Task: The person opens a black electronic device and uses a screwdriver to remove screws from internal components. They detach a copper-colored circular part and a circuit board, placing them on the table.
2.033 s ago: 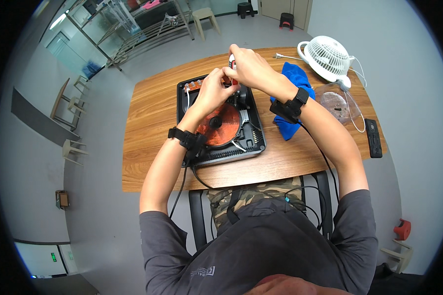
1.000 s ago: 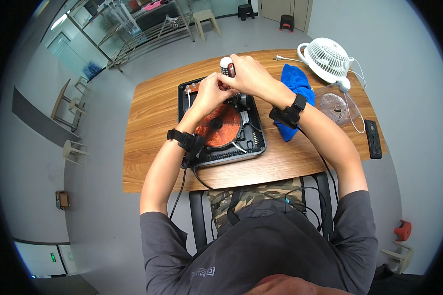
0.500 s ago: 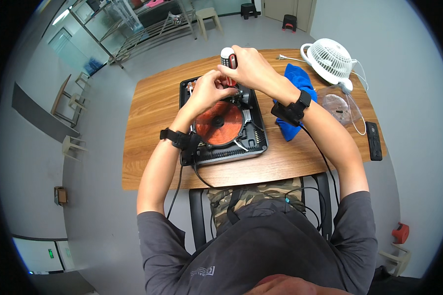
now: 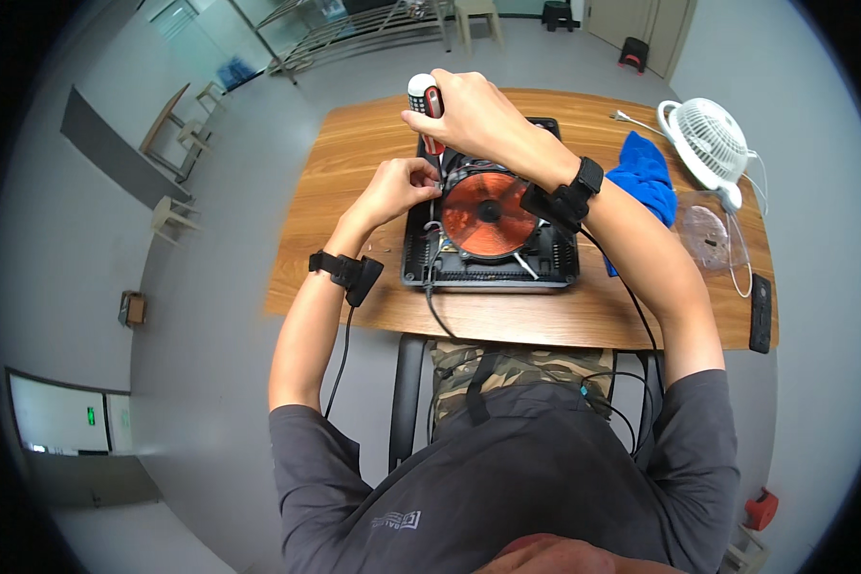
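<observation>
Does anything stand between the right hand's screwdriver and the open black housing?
Nothing visible blocks it. The screwdriver, in the right hand, points down toward the left part of the black housing. The left hand is close beside the tool's lower end; whether the tip touches anything is too small to tell.

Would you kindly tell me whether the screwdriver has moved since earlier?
Yes, the screwdriver has shifted left against the orange coil, from beyond its middle to beyond its left edge.

Indoor workroom, as indicated by a wood-grain table (image 4: 340,177) bearing an opened induction cooker (image 4: 489,212), a slatted metal rack (image 4: 368,36), beige stools (image 4: 174,214) and smooth grey flooring (image 4: 230,335).
</observation>
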`<act>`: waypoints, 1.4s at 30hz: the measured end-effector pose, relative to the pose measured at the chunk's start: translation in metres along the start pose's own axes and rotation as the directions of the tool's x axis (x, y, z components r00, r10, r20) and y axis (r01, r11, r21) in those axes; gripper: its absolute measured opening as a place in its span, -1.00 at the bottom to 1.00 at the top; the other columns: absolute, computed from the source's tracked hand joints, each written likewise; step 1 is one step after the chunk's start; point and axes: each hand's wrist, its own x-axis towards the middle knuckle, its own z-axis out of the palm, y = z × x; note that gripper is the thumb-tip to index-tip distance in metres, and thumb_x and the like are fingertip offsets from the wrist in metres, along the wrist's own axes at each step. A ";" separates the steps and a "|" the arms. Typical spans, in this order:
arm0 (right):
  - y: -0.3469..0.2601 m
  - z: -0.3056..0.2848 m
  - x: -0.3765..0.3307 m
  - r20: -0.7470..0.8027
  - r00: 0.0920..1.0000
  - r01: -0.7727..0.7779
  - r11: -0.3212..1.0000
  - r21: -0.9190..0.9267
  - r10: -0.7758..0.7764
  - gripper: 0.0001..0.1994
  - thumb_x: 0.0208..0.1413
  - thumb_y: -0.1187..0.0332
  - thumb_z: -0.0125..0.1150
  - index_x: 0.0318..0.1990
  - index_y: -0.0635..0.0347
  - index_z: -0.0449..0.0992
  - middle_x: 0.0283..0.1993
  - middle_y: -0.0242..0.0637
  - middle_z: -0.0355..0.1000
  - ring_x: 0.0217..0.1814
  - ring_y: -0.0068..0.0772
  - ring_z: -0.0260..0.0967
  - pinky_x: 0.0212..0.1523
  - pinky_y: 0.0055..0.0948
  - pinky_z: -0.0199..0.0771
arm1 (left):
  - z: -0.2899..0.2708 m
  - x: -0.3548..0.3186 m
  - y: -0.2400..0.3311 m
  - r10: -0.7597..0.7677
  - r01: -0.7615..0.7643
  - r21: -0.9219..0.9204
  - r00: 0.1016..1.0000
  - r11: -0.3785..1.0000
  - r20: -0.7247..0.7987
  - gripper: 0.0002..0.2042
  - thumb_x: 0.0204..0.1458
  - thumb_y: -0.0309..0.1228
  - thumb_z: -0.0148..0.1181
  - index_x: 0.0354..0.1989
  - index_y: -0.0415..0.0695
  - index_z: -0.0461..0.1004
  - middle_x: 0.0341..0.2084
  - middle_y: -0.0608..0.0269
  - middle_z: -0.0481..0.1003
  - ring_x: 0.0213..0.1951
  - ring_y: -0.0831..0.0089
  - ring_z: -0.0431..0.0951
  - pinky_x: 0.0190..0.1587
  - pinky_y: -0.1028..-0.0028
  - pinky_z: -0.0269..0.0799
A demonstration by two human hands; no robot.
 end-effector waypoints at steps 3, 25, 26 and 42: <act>-0.014 0.023 0.009 0.002 0.999 0.044 0.999 0.015 -0.044 -0.52 0.10 0.05 0.35 -0.31 0.44 0.49 -0.44 0.13 0.52 -0.36 0.14 0.55 -0.26 -0.11 0.55 | -0.011 -0.018 -0.007 -0.034 0.035 0.013 0.998 0.999 -0.057 -0.86 0.01 -0.46 0.38 -0.35 -0.27 0.59 -0.49 0.27 0.58 -0.39 0.55 0.54 -0.23 0.46 0.48; -0.028 0.060 0.013 0.129 0.991 0.031 0.998 0.048 -0.037 -0.60 0.19 0.12 0.28 -0.24 0.40 0.46 -0.54 -0.14 0.56 -0.40 -0.13 0.59 -0.27 -0.26 0.57 | -0.006 -0.070 -0.143 -0.197 0.267 0.351 0.955 0.897 -0.221 -0.81 -0.01 -0.54 0.28 -0.20 -0.24 0.65 -0.36 -0.07 0.65 -0.26 0.11 0.68 -0.11 0.28 0.57; -0.026 0.056 0.012 0.131 0.991 0.018 0.999 0.039 -0.023 -0.60 0.19 0.12 0.28 -0.24 0.40 0.46 -0.53 -0.14 0.56 -0.40 -0.13 0.59 -0.27 -0.27 0.57 | -0.006 -0.070 -0.145 -0.211 0.282 0.331 0.949 0.900 -0.235 -0.82 -0.02 -0.54 0.27 -0.21 -0.24 0.64 -0.35 -0.06 0.65 -0.26 0.09 0.67 -0.12 0.27 0.57; -0.005 0.026 -0.012 0.049 0.999 0.002 1.000 -0.002 -0.002 -0.52 0.14 0.06 0.32 -0.24 0.45 0.47 -0.38 0.16 0.54 -0.30 0.17 0.56 -0.22 -0.08 0.58 | 0.001 -0.069 -0.131 -0.013 0.025 0.240 0.999 0.970 -0.050 -0.85 0.00 -0.61 0.28 -0.23 -0.26 0.61 -0.29 0.00 0.60 -0.21 0.12 0.64 -0.12 0.27 0.56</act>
